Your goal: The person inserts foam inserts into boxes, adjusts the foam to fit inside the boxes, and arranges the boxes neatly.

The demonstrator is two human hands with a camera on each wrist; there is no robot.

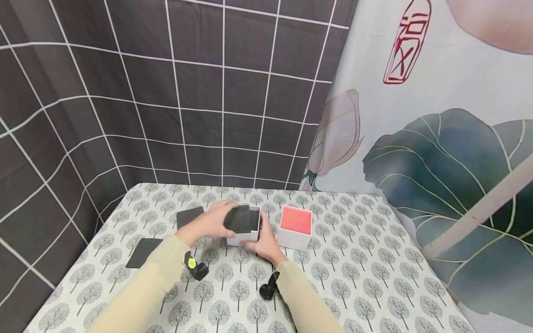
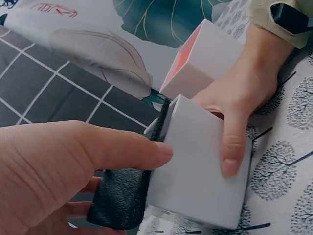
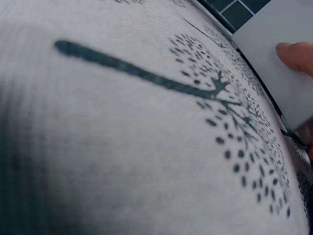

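Note:
A black leather-like square point(image 1: 237, 219) is pinched between the thumb and fingers of my left hand point(image 1: 214, 222). It overlaps the open top of a white box point(image 1: 236, 240) in the head view; in the left wrist view the square point(image 2: 119, 200) stands along the box's open side. My right hand point(image 1: 267, 243) grips the box from the right, its thumb pressed on the near white face. More black material point(image 1: 255, 222) shows inside the box, partly covered by the held square. In the right wrist view only a thumb point(image 3: 296, 56) on the white box appears.
A second white box point(image 1: 294, 240) with a red inside point(image 1: 296, 220) stands right of my right hand. Two more black squares lie on the tree-print cloth point(image 1: 225, 296) at left, one behind my left wrist point(image 1: 189, 216), another beside the sleeve point(image 1: 142, 253). Curtains hang behind the table.

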